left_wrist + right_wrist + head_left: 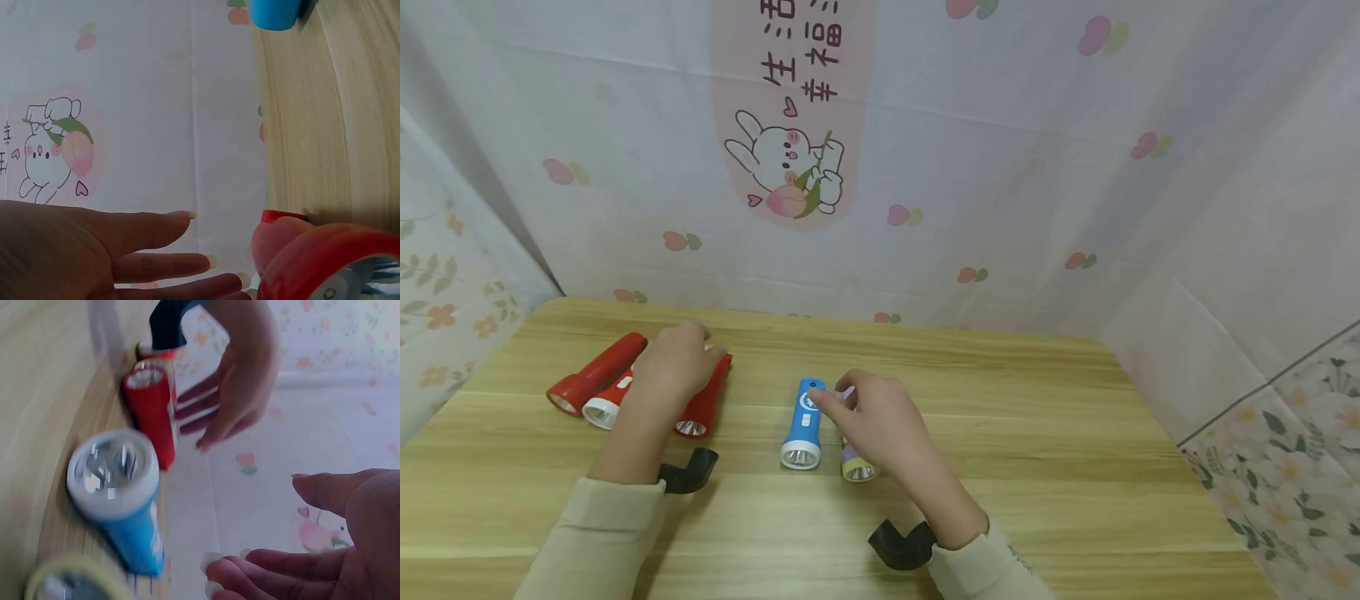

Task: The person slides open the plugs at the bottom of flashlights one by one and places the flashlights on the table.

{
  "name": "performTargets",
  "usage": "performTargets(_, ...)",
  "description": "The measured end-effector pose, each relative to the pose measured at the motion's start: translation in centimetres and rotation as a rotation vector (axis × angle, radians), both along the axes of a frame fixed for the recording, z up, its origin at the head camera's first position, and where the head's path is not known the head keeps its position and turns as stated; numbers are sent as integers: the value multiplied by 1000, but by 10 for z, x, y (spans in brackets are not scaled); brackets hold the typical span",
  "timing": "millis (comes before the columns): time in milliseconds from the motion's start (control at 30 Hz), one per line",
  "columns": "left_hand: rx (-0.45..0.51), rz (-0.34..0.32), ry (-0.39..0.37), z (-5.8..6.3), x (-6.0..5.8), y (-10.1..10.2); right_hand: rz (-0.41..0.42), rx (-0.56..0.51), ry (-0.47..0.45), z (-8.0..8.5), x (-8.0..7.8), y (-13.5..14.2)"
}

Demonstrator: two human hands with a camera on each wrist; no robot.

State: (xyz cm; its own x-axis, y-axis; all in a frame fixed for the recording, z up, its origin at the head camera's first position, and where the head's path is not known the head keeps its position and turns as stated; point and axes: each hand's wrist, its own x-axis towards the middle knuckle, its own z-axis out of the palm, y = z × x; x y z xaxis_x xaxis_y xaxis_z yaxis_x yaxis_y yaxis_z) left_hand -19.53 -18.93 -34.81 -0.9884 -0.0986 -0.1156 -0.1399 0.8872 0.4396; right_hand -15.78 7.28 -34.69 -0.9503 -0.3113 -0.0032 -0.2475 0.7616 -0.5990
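My left hand (673, 362) hovers over the row of red flashlights with its fingers loosely extended, as the left wrist view shows. Beneath and beside it lie a red flashlight (601, 368), a red flashlight with a white head (601, 412) that the hand partly covers, and another red flashlight (700, 410). My right hand (883, 417) is above a purple flashlight with a yellow head (859, 469), hiding much of it. Its thumb overlaps the blue flashlight with a white head (803, 427) in the head view. In the right wrist view the thumb and fingers stand apart, nothing between them.
All the flashlights lie on a wood-grain table (1037, 442), heads toward the near edge. A white curtain (1000, 167) with a printed rabbit hangs behind the table, and floral cloth is at both sides. Black curved pieces (901, 546) stick out at both wrists.
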Motion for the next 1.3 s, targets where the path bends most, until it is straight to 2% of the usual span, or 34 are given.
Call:
performTargets(233, -2, 0, -9, -3, -3, -5, 80, -39, -26, -3, 2, -32)
performTargets(433, -3, -22, -21, -2, -4, -6, 95, -51, -83, -8, 3, -63)
performTargets(667, -7, -9, 22, -2, -5, -9, 47, -98, -167, -18, 0, -95)
performTargets(967, 16, 24, 24, -4, -7, -7, -47, -35, -121, -33, -5, -123)
performTargets(1300, 6, 57, 15, -10, -9, -9, -92, -118, -119, -46, -9, -140)
